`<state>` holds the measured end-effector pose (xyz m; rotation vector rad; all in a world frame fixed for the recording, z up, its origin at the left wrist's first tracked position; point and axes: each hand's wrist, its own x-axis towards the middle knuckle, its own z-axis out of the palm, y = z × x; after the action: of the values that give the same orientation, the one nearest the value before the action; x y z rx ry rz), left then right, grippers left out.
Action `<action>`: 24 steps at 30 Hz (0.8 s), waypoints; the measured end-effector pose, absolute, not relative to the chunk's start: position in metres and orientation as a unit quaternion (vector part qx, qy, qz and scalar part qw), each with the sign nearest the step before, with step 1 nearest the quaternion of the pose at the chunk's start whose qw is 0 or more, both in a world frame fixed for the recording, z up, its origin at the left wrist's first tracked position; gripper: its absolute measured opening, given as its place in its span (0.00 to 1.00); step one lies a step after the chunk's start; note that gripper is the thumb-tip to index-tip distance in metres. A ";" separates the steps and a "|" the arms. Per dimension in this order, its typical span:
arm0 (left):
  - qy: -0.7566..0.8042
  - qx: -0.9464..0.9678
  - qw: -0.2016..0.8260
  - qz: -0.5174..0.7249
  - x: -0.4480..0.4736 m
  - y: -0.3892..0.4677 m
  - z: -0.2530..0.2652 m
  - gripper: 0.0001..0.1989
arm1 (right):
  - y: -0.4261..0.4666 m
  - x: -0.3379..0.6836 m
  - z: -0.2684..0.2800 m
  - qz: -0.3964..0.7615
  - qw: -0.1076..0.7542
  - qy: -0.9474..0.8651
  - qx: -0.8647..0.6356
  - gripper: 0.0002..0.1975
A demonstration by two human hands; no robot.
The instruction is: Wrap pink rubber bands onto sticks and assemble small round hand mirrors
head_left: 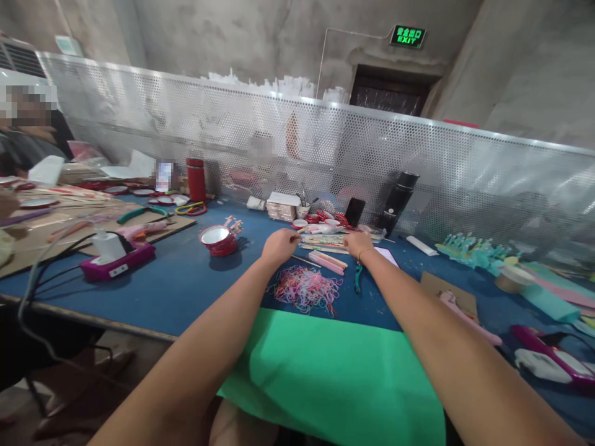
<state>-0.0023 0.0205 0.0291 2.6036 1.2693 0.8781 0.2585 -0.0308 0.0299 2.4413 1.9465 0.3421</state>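
Both arms reach forward over the blue table. My left hand (280, 246) is closed in a pinch beside the left end of a row of thin sticks (323, 241). My right hand (359, 244) has curled fingers by the right end of the same row. What either pinch holds is too small to make out. Between the forearms lie several pink glue sticks (328, 262) and a tangled heap of multicoloured thread (307, 288). Teal-handled pliers (358, 277) rest just below my right wrist. Closest to me, a green sheet (334, 378) spans from the table edge over my lap.
A red cup-like pot (218, 240) stands to the left, near a purple power strip (118, 261). Behind are a red flask (196, 179), a black bottle (398, 201) and a perforated metal screen (279, 142). A pink glue gun (469, 319) lies at right. Another person sits far left.
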 end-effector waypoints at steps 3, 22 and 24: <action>0.414 0.858 0.062 0.299 -0.002 0.019 0.030 0.16 | -0.030 0.267 0.037 0.113 -0.017 0.620 0.777 0.10; 0.191 0.875 0.347 0.278 0.044 -0.041 0.038 0.18 | -0.104 0.192 0.043 -0.134 -0.537 0.597 0.581 0.09; 0.214 0.875 0.314 0.299 0.044 -0.042 0.037 0.17 | -0.109 0.197 0.038 -0.105 -0.541 0.600 0.580 0.11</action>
<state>0.0438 -0.0417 0.0372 2.3082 0.5637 0.7883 0.1973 -0.1092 0.0378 2.9541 3.0566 -0.5359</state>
